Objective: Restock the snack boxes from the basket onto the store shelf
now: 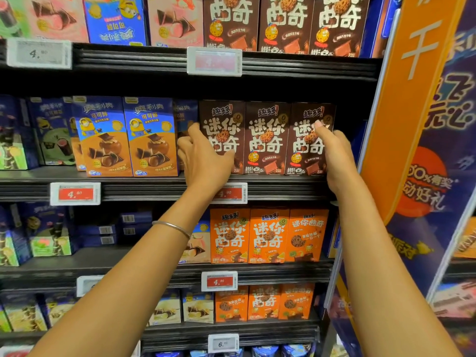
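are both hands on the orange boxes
No, the left hand and the right hand are at the ends of the row of brown boxes, one shelf above the orange boxes.
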{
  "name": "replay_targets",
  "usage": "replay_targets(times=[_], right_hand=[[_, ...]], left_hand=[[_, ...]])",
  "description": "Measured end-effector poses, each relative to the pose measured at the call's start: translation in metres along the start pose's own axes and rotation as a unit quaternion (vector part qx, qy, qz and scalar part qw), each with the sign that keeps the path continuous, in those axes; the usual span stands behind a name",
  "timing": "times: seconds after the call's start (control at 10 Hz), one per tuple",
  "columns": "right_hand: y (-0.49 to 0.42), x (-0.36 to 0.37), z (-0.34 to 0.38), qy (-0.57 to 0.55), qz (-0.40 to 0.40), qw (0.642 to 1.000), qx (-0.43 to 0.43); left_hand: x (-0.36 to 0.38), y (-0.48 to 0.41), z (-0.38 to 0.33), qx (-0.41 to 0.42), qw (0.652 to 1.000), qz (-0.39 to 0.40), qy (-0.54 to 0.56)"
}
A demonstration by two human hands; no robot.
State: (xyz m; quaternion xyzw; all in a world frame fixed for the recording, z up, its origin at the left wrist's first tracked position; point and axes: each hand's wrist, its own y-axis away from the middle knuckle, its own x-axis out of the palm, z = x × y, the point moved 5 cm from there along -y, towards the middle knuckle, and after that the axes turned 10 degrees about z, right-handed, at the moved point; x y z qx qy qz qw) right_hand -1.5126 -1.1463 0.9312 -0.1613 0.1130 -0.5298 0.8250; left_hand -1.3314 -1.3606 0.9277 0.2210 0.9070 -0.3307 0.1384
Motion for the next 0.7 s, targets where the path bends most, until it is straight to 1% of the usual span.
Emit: replay_targets(times=[0.1,0.2,0.3,0.4,0.5,0.6,0.7], right_hand=[[0.002,0.0,0.0,-0.001,0.004,1.0,0.004],[0.003,-0.003,0.0,-0.006,-0.013,1.0,0.001],[0.004,0.0,0.002,-0.041,0.012,0.999,0.0],[0.005,0.005,0.003,-0.038,0.033,0.999,-0.01],[0.007,0.005,0.005,-0.048,0.032,0.998,-0.013],[0.008,-0.001,0.003,-0.082,0.005,0.997,-0.01],[0.015,-0.006,0.01,-0.11,-0.019,0.993,-0.048]], left_hand=[[-0.001,0.001,0.0,-0.001,1.0,0.003,0.0],[-0.001,0.004,-0.001,0.0,1.0,-0.004,0.014],[0.0,0.005,-0.001,0.006,1.0,-0.003,0.02],[0.002,0.006,-0.001,0.004,1.0,-0.002,0.013],[0.002,0.007,-0.003,0.003,1.0,-0.002,0.013],[-0.001,0.009,-0.003,0.003,0.999,-0.003,0.032],[-0.01,0.015,-0.009,0.024,0.996,-0.014,0.084]])
